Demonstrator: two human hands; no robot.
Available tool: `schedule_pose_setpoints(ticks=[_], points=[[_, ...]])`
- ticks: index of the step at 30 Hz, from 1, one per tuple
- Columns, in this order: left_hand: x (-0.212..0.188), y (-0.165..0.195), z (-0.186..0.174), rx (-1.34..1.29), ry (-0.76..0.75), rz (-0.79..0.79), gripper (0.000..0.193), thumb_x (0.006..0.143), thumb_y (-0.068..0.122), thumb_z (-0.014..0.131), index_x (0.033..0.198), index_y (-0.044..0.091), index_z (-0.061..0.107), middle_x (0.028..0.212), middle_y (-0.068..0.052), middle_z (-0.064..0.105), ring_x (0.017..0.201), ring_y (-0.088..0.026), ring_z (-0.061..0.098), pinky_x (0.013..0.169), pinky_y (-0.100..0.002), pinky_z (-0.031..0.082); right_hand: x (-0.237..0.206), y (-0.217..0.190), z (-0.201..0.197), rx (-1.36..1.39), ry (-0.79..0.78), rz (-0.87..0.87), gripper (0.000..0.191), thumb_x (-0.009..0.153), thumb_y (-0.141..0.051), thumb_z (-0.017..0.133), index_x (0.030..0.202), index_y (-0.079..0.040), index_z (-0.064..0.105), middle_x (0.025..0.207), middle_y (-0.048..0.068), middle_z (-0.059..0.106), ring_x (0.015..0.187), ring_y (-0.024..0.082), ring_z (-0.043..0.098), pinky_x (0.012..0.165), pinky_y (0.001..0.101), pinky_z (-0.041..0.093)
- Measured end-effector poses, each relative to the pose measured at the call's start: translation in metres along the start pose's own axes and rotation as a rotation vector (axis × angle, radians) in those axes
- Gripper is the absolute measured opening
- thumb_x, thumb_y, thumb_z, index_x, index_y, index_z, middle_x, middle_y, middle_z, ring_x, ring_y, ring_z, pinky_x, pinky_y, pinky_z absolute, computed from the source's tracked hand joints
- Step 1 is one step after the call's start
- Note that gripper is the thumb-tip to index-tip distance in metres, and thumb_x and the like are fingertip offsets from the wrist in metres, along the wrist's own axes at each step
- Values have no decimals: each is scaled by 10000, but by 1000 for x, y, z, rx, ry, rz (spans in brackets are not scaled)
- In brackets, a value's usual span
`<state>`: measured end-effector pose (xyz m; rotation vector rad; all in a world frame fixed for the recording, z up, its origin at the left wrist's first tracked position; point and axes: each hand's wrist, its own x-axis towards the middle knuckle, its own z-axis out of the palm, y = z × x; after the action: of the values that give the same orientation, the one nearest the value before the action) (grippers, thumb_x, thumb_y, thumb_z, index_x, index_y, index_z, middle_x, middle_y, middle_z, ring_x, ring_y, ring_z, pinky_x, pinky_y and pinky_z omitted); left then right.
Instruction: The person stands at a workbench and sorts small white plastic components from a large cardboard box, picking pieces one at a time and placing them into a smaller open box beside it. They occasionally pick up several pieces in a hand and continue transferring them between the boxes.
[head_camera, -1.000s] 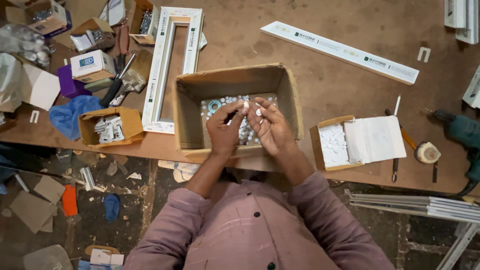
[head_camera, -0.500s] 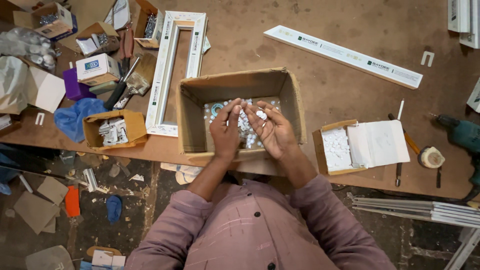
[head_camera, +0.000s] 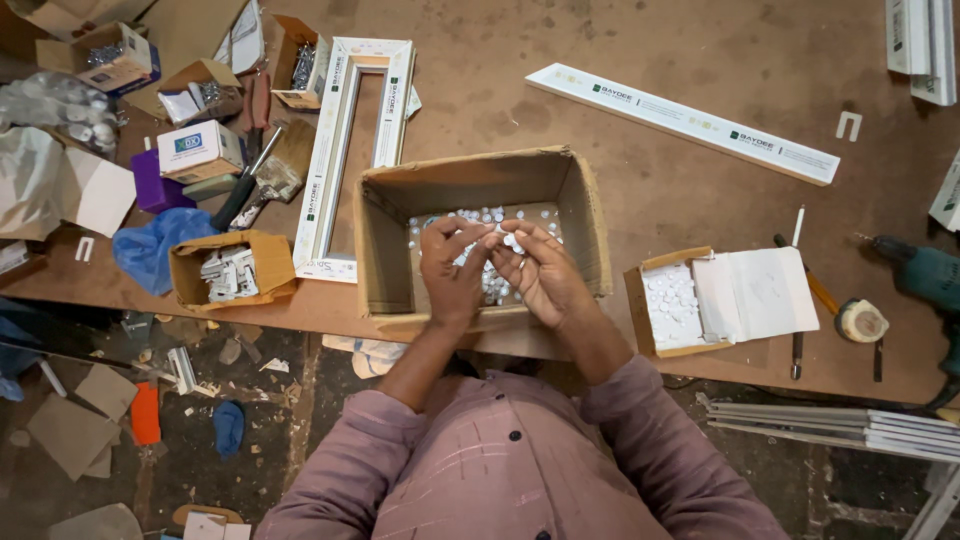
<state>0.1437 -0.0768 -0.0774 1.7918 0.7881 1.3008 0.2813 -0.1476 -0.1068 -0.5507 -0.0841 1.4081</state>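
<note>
While both hands are meeting over the open cardboard box at the workbench's near edge, the left hand and right hand are pinching a small white plastic piece between curled fingertips. More white pieces are lying inside the box; a smaller carton is sitting just right.

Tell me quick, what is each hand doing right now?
Left hand: fingers curled over the cardboard box, pinching a small white piece.
Right hand: fingers bent, touching the same piece; its grip cannot be told.
</note>
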Motion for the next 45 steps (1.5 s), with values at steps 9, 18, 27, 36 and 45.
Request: schedule_pose_setpoints(ticks=[9,18,27,36,45], points=[[4,12,-2,66,-85,56,226,925,138,787,1149,113,790,1200,-75,640,1187,-248,553,1053,-379,444,1,1,-1,-9,10,-24,240,1078,-148,498,1227,9,600,1164,120,680,1045,201,702,930,343,603],[0,-25,0,-94,30,-259,188,1063,157,665,1218,72,730,1180,-75,703,1146,-193,633,1045,-337,492,-13,-6,-2,135,225,-54,398,1021,-425,644,763,-155,507,711,10,551,568,115,497,452,247,372],[62,-64,8,182,-599,-202,247,907,176,729,1137,97,770,1058,-124,784,953,-243,761,860,-360,595,-101,-46,1,49,133,-308,578,1115,-547,486,692,-185,335,631,-32,297,507,101,245,451,263,212],[77,-137,76,803,-1351,310,170,863,193,668,950,114,790,970,-203,742,907,-406,712,788,-512,573,-177,-12,-42,-22,465,-409,560,1149,-478,383,680,-174,337,624,-22,297,484,108,239,435,269,228],[51,-163,132,715,-1245,287,180,856,155,639,865,51,786,926,-246,732,874,-416,724,811,-518,575,-244,30,-58,78,727,-603,558,1156,-462,369,679,-176,348,617,-24,320,483,101,252,444,263,245]])
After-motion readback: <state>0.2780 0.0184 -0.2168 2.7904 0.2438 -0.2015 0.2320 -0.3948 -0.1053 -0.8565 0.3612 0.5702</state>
